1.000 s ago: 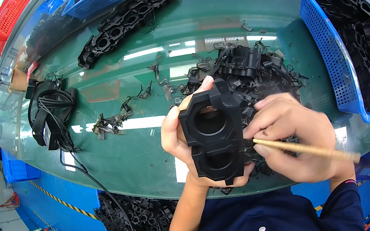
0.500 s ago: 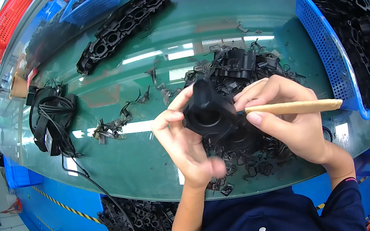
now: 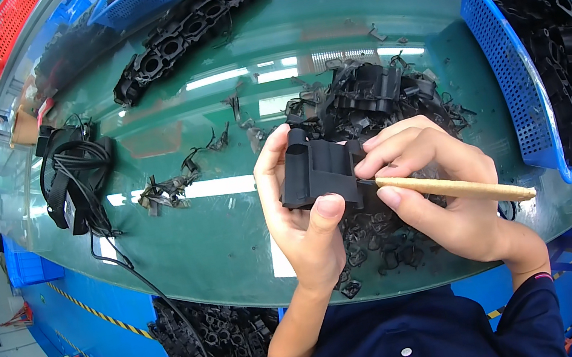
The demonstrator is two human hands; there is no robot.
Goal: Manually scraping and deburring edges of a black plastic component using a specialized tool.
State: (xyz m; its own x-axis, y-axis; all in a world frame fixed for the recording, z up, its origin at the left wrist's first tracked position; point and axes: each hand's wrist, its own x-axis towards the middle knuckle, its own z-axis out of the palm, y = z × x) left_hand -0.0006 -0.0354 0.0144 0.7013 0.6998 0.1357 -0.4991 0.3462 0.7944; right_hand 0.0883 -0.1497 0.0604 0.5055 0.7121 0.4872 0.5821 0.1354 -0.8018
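Note:
My left hand (image 3: 306,240) is closed around a black moulded plastic part (image 3: 330,167), its thumb against the near side. Blocky in shape, the part carries a short round stub at its upper left corner. In my right hand (image 3: 448,188) is a slim tan-handled tool (image 3: 456,190), pinched between thumb and fingers. Its tip meets the right side of the part, and a thin dark end shows there; its exact kind is hard to make out. Fingers of my right hand also rest at the part's right edge. Behind and below both hands lies a heap of black plastic parts and scraps (image 3: 370,91).
A blue basket (image 3: 513,77) full of black parts stands at the right. Long joined black parts (image 3: 187,31) lie at the back left. A coiled black cable (image 3: 77,165) sits on the green table (image 3: 170,130), its cord hanging over the front edge. More black parts (image 3: 211,341) are piled below.
My left hand has turned the black part, so its flat blocky side shows instead of the round opening. The left thumb has come onto it. The tan handle now slants more downward to the right.

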